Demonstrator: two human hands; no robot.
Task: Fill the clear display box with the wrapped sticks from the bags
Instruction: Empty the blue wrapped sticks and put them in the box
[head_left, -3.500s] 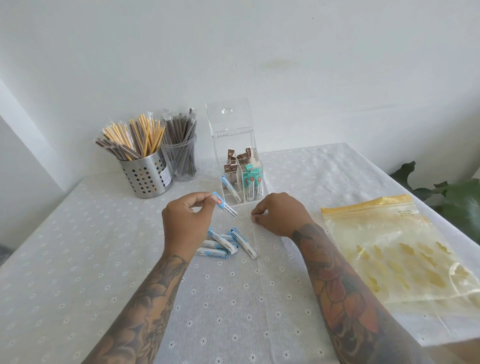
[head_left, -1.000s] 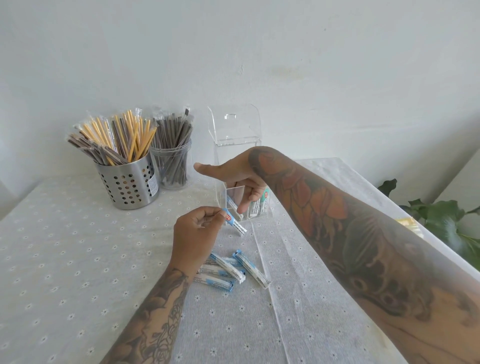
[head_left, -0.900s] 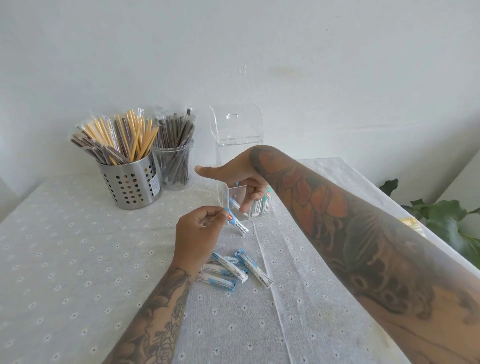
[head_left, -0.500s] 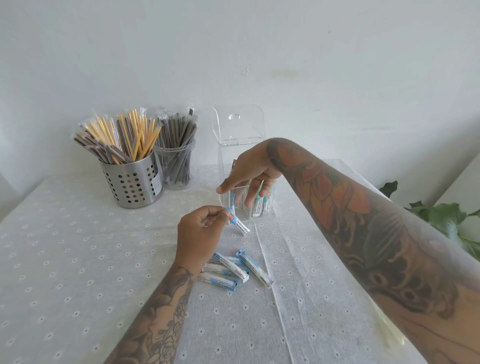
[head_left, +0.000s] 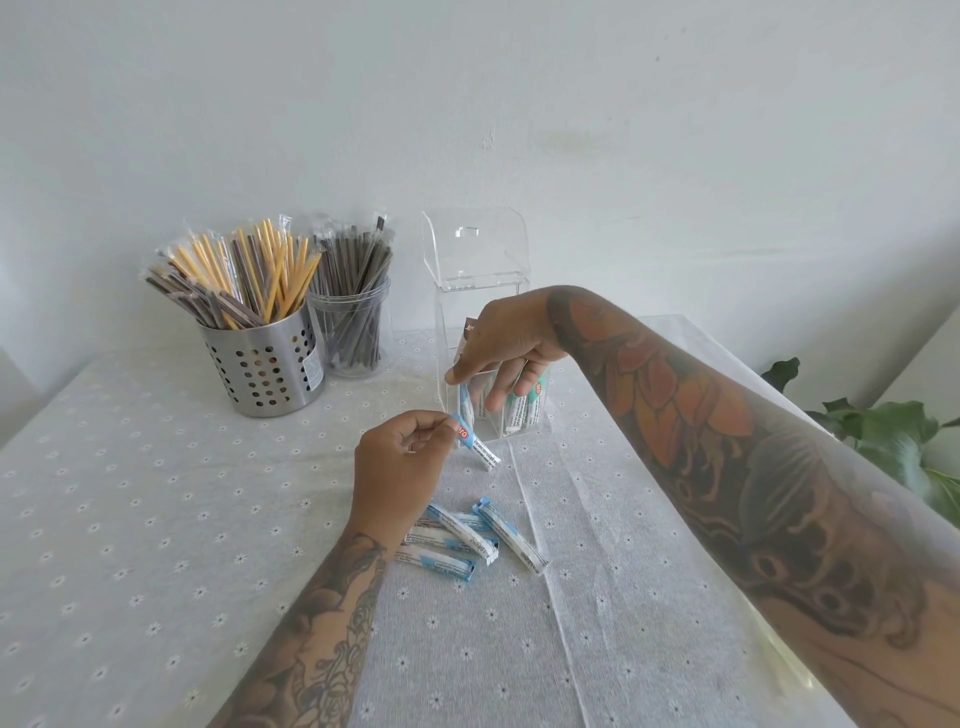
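2 hands work over a bench (head_left: 130, 545) covered with a pale cloth dotted with small flowers. The left hand (head_left: 400, 467) pinches 1 blue-and-white wrapped stick (head_left: 475, 442) by its upper end between thumb and fingertips, the other fingers curled; the stick slants down to the right, clear of the cloth, just in front of the clear display box (head_left: 483, 291). The right hand (head_left: 506, 345) reaches across from the right and dips into the front of the box, fingers loosely spread and pointing down among the sticks standing there; whether it holds any of them cannot be told.

The box stands near the back of the bench with its clear lid tipped up and open. Inside, blue-and-white sticks stand at the front left, teal-and-white sticks (head_left: 527, 410) at the front right, and a brown packet shows behind the right hand.

4 or so loose blue-and-white sticks (head_left: 480, 535) lie in a small overlapping heap on the cloth, just beside the left wrist.

At the back left, a perforated steel cup (head_left: 262, 364) holds wrapped yellow and brown straws, and touching or just beside it a clear jar (head_left: 356, 332) holds dark wrapped straws. Green leaves (head_left: 883, 431) show past the bench's right edge.
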